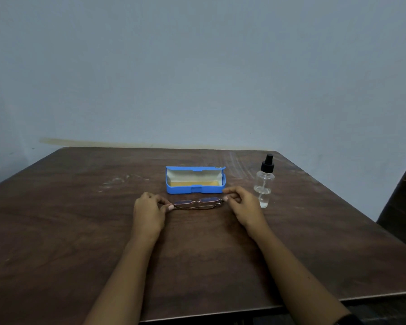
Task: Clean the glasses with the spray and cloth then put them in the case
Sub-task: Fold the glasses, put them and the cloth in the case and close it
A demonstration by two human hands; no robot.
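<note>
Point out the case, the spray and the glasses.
case [181, 190]: head view, blue front wall.
spray [264, 181]: head view, clear bottle body.
glasses [195, 202]: head view, bridge between the lenses.

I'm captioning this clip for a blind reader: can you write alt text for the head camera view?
A left hand and a right hand pinch the two ends of folded glasses at a dark wooden table. Just behind them lies an open blue case, and a clear spray bottle with a black top stands to its right.
</note>
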